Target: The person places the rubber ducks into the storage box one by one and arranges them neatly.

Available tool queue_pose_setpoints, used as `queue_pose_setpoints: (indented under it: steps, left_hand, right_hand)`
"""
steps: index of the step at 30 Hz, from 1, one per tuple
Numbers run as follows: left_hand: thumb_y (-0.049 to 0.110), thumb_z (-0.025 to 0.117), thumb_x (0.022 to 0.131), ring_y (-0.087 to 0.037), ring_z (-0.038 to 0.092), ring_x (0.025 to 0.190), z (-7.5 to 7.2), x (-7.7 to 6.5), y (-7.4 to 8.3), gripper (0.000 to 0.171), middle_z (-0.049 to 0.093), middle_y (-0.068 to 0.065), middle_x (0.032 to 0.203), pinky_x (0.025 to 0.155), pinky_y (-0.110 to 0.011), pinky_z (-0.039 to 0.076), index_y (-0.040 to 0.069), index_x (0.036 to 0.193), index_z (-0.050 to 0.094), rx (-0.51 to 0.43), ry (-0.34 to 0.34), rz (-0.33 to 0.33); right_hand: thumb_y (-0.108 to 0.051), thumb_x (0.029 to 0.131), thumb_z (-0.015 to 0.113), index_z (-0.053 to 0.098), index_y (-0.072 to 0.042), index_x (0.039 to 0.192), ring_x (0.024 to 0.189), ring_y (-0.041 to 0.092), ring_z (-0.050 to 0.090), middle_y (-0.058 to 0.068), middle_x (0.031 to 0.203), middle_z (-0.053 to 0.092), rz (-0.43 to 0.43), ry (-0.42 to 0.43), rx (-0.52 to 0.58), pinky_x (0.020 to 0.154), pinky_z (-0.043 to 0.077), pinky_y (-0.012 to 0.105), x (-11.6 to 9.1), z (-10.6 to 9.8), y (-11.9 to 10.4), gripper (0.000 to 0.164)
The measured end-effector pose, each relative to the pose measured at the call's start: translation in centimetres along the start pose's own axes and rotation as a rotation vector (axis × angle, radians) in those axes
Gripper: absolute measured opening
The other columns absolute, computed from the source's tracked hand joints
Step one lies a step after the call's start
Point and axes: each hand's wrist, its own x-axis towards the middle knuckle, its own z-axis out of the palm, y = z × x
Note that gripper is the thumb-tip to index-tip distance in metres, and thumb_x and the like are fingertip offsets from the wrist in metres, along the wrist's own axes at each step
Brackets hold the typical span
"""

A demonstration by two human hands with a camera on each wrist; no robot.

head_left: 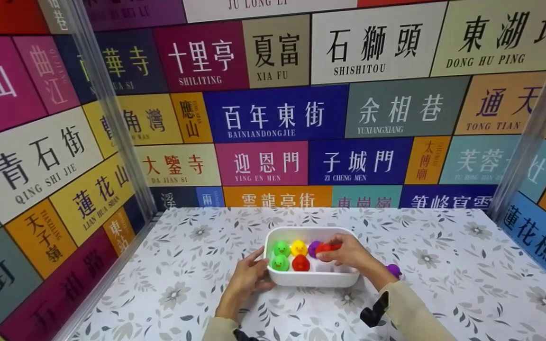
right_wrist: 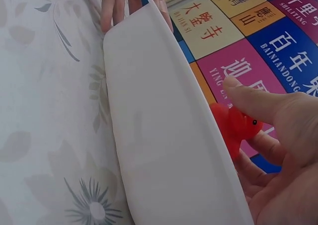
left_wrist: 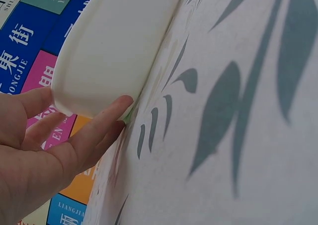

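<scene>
A white box (head_left: 313,280) with rounded corners holds several small rubber ducks. Two green ducks (head_left: 280,263) are at its left end, with a yellow duck (head_left: 298,248), a red duck (head_left: 300,263) and a purple duck (head_left: 314,249) beside them. My right hand (head_left: 351,253) holds another red rubber duck (right_wrist: 237,127) at the box's right half, between thumb and fingers. My left hand (head_left: 249,275) touches the box's left end, its fingers extended along the wall (left_wrist: 109,51) and the thumb near the rim.
A second purple duck (head_left: 394,271) sits on the table right of the box, partly behind my right forearm. A white cloth with grey leaves and flowers (head_left: 178,293) covers the table. Colourful sign-patterned walls (head_left: 273,113) stand behind and at both sides.
</scene>
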Motion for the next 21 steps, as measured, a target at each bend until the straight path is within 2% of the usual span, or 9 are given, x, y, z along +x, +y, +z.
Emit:
queue_pose_setpoints:
  steps: [3, 7, 11, 16, 21]
  left_hand:
    - [0.02, 0.054, 0.103, -0.022, 0.07, 0.098, 0.0, 0.0, 0.0, 0.058, 0.057, -0.027, 0.136, 0.074, -0.041, 0.065, 0.011, 0.157, 0.034, 0.006, 0.001, 0.009]
    - [0.021, 0.054, 0.103, -0.022, 0.069, 0.101, 0.0, 0.1, 0.0, 0.058, 0.057, -0.026, 0.137, 0.074, -0.04, 0.065, 0.012, 0.157, 0.034, 0.017, 0.012, -0.006]
    - [0.021, 0.054, 0.103, -0.024, 0.069, 0.104, -0.1, 0.1, 0.1, 0.058, 0.057, -0.025, 0.138, 0.075, -0.04, 0.065, 0.013, 0.156, 0.035, 0.016, 0.016, -0.02]
    - [0.023, 0.055, 0.103, -0.024, 0.069, 0.104, -0.1, 0.2, 0.1, 0.058, 0.057, -0.025, 0.138, 0.075, -0.04, 0.065, 0.014, 0.157, 0.035, 0.012, 0.01, -0.023]
    - [0.024, 0.056, 0.102, -0.023, 0.069, 0.102, -0.1, 0.2, 0.0, 0.06, 0.057, -0.025, 0.137, 0.074, -0.04, 0.065, 0.014, 0.157, 0.033, 0.019, 0.008, -0.021]
  right_hand:
    - [-0.02, 0.077, 0.088, 0.065, -0.002, 0.1, 0.075, 0.016, 0.063, 0.009, 0.098, 0.07, 0.013, 0.001, -0.019, 0.064, 0.059, 0.03, 0.1, 0.6, -0.1, 0.036]
    - [-0.02, 0.075, 0.089, 0.065, -0.003, 0.097, 0.077, 0.017, 0.06, 0.007, 0.094, 0.067, 0.056, 0.005, -0.054, 0.065, 0.06, 0.03, 0.2, 1.2, -0.3, 0.037]
    - [-0.019, 0.074, 0.089, 0.064, -0.005, 0.091, 0.073, 0.017, 0.056, 0.004, 0.085, 0.063, 0.078, 0.005, -0.084, 0.061, 0.057, 0.027, 0.4, 1.6, -0.5, 0.033]
    - [-0.013, 0.074, 0.088, 0.063, -0.006, 0.085, 0.067, 0.015, 0.058, 0.002, 0.078, 0.06, 0.084, -0.003, -0.085, 0.057, 0.056, 0.024, 0.6, 2.1, -0.4, 0.028]
    - [-0.011, 0.073, 0.089, 0.062, -0.006, 0.085, 0.066, 0.014, 0.06, 0.003, 0.079, 0.061, 0.102, -0.011, -0.112, 0.058, 0.057, 0.023, 0.8, 2.4, -0.1, 0.03]
